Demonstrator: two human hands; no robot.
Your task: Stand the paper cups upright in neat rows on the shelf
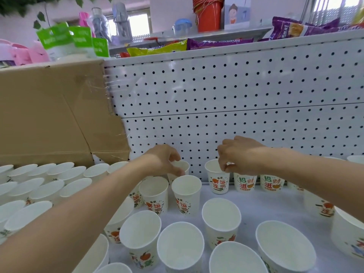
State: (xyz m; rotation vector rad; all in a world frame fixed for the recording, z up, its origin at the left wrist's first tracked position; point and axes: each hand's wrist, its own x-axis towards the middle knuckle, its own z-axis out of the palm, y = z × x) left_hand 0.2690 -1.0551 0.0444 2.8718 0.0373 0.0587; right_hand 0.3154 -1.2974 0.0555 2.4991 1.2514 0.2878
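Observation:
Several white paper cups with red and green printing stand upright on the white shelf. My left hand reaches to the back and grips the rim of a cup against the pegboard, just behind another upright cup. My right hand pinches the rim of a back-row cup. Two more printed cups stand to its right, partly hidden by my right forearm. Larger-looking cups fill the front rows.
A white pegboard backs the shelf. A brown cardboard box stands at the left behind many upright cups. Snack bags and a red bucket sit on the shelves above.

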